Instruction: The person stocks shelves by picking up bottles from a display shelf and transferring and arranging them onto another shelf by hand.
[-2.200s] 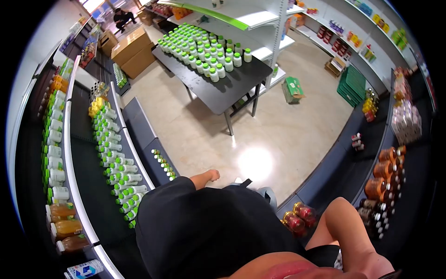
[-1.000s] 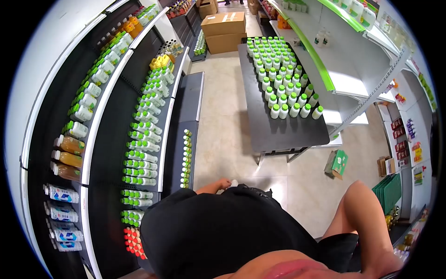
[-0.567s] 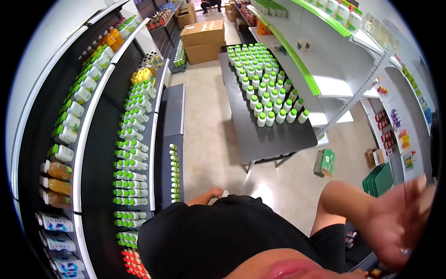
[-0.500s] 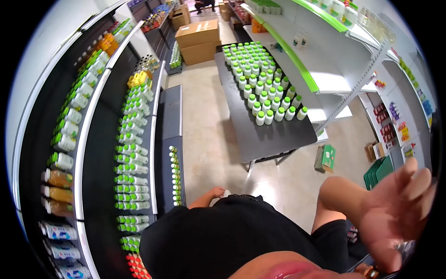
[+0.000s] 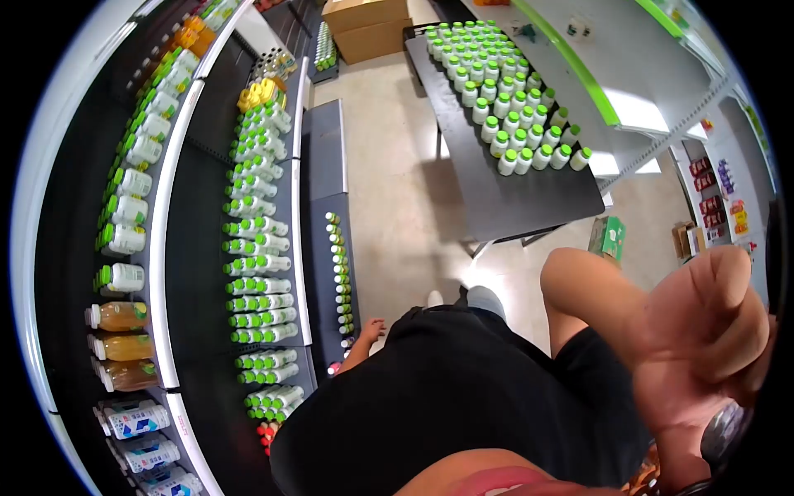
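Note:
My left hand (image 5: 375, 331) hangs low at my left side, fingers loosely apart, with nothing in it. It is nearest to a low row of small white bottles (image 5: 340, 269) with yellow-green caps on the bottom shelf. Raised close to the camera on the right is my right hand (image 5: 691, 331), palm showing, fingers loosely bent and thumb apart; the palm holds nothing visible. Some fingertips are lost at the dark image edge. Behind its wrist, a clear rounded object (image 5: 724, 434) is partly covered, and I cannot tell its kind.
Left shelves carry rows of green-capped white bottles (image 5: 260, 285) and amber drink bottles (image 5: 124, 347). Ahead, a dark table (image 5: 513, 194) bears many green-capped bottles (image 5: 513, 120). Cardboard boxes (image 5: 372, 37) stand at the back; a green box (image 5: 609, 237) lies on the floor, right of the table.
The view has shifted, so the table and shelves sit higher and further right. My left hand has moved slightly out from my body; the right stays raised, its fingers more bent.

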Tool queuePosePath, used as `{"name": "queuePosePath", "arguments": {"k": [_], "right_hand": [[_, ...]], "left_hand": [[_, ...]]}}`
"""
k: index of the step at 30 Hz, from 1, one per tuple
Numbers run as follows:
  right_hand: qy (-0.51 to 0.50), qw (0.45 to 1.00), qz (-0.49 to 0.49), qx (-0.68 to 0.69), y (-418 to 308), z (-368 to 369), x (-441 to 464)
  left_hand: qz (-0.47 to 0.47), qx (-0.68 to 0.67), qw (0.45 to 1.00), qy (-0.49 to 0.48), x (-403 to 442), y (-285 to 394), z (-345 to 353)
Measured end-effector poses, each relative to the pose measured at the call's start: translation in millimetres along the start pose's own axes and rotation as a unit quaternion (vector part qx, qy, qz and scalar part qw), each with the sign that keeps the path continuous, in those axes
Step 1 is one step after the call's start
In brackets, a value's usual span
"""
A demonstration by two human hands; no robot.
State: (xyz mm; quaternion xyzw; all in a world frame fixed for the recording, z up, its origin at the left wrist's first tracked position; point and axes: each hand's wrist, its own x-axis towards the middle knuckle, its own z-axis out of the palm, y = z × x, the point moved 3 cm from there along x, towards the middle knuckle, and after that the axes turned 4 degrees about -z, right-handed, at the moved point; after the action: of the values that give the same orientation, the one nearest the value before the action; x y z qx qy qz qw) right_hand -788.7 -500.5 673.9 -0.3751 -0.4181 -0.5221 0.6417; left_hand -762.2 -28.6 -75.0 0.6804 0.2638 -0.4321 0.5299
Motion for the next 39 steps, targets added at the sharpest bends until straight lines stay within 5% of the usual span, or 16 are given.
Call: {"name": "queuePosePath", "arguments": {"k": [6,11,23,26,32,39], "right_hand": [[-0.001,0.998,0.05,0.038,53.9,24.5,-21.4],[-0.011,0.997,0.061,0.053,100.6,21.0,-21.7],[0.047,0.998,0.04,-0.003,201.8,-60.1,-5.2],[0.076,0.997,0.018,-0.021,227.4,-79.1,-2.8],[0.095,0.993,0.007,-0.072,274.8,-101.0,6.8],[0.083,0.988,-0.017,-0.13,343.9,-85.3,11.3]], "left_hand": [[-0.115,0.068,0.99,0.042,-30.7,-74.6,-33.8],[-0.09,0.138,0.986,-0.001,-12.0,-42.5,-21.9],[0.026,0.381,0.921,-0.073,89.9,227.2,-74.3],[0.068,0.245,0.958,-0.13,171.6,301.3,-117.6],[0.15,0.092,0.984,0.003,218.4,472.7,-113.0],[0.126,0.208,0.963,-0.114,239.3,526.1,-87.1]]}}
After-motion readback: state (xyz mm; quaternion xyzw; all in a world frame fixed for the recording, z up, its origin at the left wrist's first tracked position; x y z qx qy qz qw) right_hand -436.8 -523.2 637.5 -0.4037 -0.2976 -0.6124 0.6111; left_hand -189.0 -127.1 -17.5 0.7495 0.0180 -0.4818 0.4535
